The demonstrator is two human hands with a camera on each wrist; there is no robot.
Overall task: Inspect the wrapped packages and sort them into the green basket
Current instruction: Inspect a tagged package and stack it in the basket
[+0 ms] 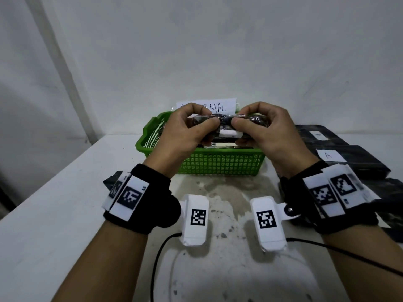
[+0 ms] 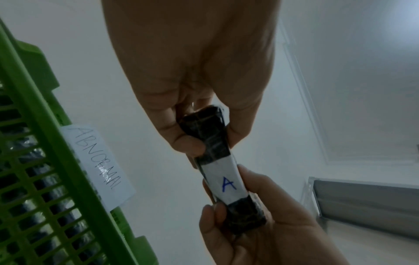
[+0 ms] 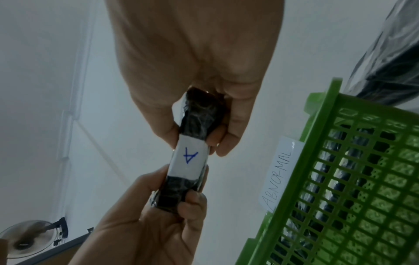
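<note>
Both hands hold one black plastic-wrapped package (image 1: pixel 226 122) level above the green basket (image 1: pixel 218 163). My left hand (image 1: pixel 204 125) grips its left end and my right hand (image 1: pixel 245 124) grips its right end, thumbs on the near side. The wrist views show a white label marked "A" (image 2: pixel 228 182) (image 3: pixel 190 157) around the package's middle. The basket (image 2: pixel 45 161) (image 3: pixel 340 179) holds several dark wrapped packages (image 1: pixel 226 146). A paper sign reading "ABNORMAL" (image 2: pixel 99 166) (image 3: pixel 281 172) is taped to its far wall.
More black wrapped packages (image 1: pixel 353 160) lie on the white table to the right of the basket, one with an "A" label (image 1: pixel 329 155). Another dark wrapped item (image 1: pixel 109 182) shows behind my left wrist. A white wall stands close behind the basket.
</note>
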